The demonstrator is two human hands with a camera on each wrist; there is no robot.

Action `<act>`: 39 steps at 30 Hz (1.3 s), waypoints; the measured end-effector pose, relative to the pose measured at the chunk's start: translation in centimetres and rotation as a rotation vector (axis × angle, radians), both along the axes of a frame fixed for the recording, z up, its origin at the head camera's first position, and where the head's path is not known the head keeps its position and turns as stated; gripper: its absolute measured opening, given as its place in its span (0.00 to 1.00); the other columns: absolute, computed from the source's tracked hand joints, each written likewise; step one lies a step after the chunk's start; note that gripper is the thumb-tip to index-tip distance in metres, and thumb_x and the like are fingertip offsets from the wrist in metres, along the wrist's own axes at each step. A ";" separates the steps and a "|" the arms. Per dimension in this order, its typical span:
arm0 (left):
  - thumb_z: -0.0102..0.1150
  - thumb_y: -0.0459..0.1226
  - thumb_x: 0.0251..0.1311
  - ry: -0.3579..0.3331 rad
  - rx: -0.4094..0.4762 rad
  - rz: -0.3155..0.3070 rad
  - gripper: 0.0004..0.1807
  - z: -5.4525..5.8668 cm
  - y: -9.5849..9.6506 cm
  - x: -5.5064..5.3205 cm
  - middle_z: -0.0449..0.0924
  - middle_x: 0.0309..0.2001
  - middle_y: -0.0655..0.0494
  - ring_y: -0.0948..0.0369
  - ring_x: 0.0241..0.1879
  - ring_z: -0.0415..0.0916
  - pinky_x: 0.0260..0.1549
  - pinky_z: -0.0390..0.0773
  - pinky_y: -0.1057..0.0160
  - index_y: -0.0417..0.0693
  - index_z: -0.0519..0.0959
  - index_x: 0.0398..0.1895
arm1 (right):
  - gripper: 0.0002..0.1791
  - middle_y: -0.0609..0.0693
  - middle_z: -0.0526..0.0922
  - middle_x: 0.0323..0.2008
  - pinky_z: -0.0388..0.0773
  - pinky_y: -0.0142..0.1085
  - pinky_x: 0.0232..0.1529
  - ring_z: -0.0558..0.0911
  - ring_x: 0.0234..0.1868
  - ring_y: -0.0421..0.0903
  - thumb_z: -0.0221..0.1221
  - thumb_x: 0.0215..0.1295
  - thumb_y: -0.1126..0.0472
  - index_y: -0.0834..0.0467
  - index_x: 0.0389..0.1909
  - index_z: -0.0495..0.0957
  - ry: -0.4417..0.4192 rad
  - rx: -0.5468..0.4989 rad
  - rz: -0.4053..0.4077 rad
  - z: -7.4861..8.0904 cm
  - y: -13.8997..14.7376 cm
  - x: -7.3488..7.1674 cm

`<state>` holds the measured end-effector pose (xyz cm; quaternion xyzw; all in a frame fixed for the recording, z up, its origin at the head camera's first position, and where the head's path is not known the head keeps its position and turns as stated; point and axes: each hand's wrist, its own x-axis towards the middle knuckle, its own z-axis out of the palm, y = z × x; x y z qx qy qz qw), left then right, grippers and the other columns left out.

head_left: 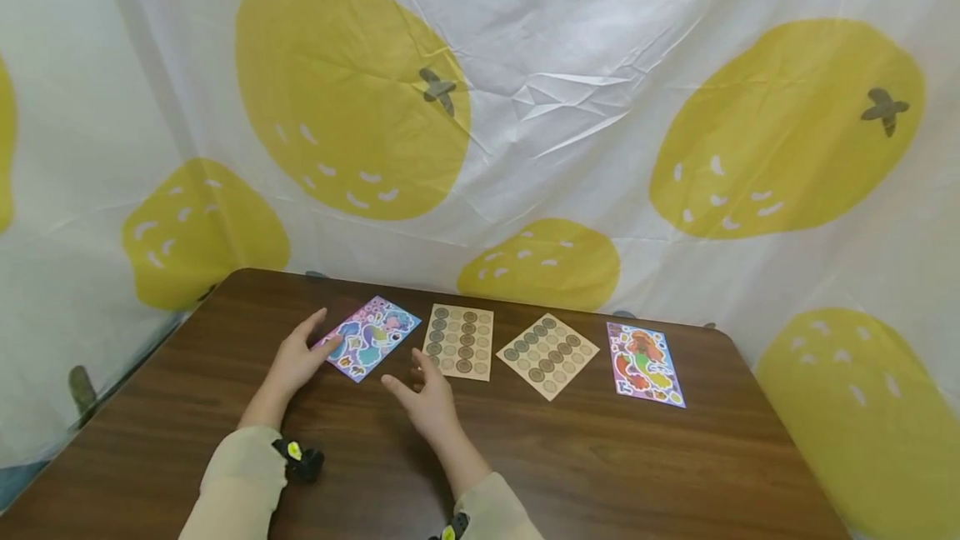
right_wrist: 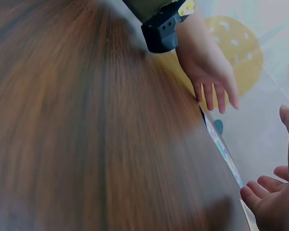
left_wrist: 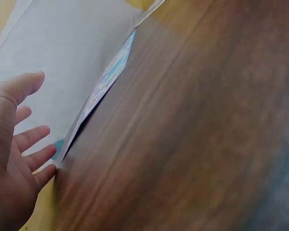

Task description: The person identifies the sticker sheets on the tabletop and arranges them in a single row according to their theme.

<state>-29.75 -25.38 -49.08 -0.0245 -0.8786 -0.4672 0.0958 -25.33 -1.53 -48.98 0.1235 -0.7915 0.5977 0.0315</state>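
At the left of the row lies a blue and purple sticker sheet (head_left: 372,338), turned at a slant. My left hand (head_left: 295,359) hovers by its left corner, fingers spread and holding nothing; thumb and fingertip overlap the sheet in the head view. To the right, my right hand (head_left: 429,400) is held over the table with loosely bent fingers and nothing in them. Just beyond it is a tan sheet of round stickers (head_left: 468,340). In the left wrist view the colourful sheet (left_wrist: 103,82) appears nearly edge-on past the fingertips.
A second tan sheet with round stickers (head_left: 549,357) lies slanted farther right. Beyond it is a purple-edged mermaid sticker sheet (head_left: 645,363). The dark wooden table (head_left: 600,473) backs onto a white curtain (head_left: 555,148) printed with yellow fruit.
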 end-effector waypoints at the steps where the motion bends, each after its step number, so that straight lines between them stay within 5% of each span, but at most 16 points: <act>1: 0.57 0.43 0.66 -0.003 0.006 0.002 0.38 -0.1 0.0 0.0 0.56 0.67 0.29 0.36 0.66 0.52 0.64 0.52 0.39 0.33 0.54 0.71 | 0.40 0.64 0.70 0.62 0.73 0.50 0.54 0.74 0.56 0.61 0.65 0.60 0.50 0.68 0.66 0.63 -0.007 -0.008 0.004 -0.1 -0.2 0.0; 15: 0.59 0.37 0.64 0.046 0.114 0.063 0.35 -1.1 0.1 -0.6 0.61 0.65 0.32 0.39 0.65 0.58 0.64 0.55 0.44 0.30 0.58 0.69 | 0.42 0.72 0.64 0.63 0.68 0.48 0.60 0.69 0.61 0.65 0.66 0.60 0.57 0.73 0.67 0.56 -0.121 -0.174 0.072 -0.6 -1.8 -0.6; 39: 0.57 0.38 0.66 -0.043 0.151 0.026 0.35 -1.1 -0.3 -0.7 0.58 0.68 0.34 0.41 0.65 0.59 0.64 0.57 0.44 0.33 0.55 0.71 | 0.42 0.74 0.51 0.68 0.56 0.52 0.66 0.56 0.68 0.67 0.60 0.63 0.66 0.73 0.71 0.46 -0.251 -0.351 0.219 -0.5 -3.3 -1.2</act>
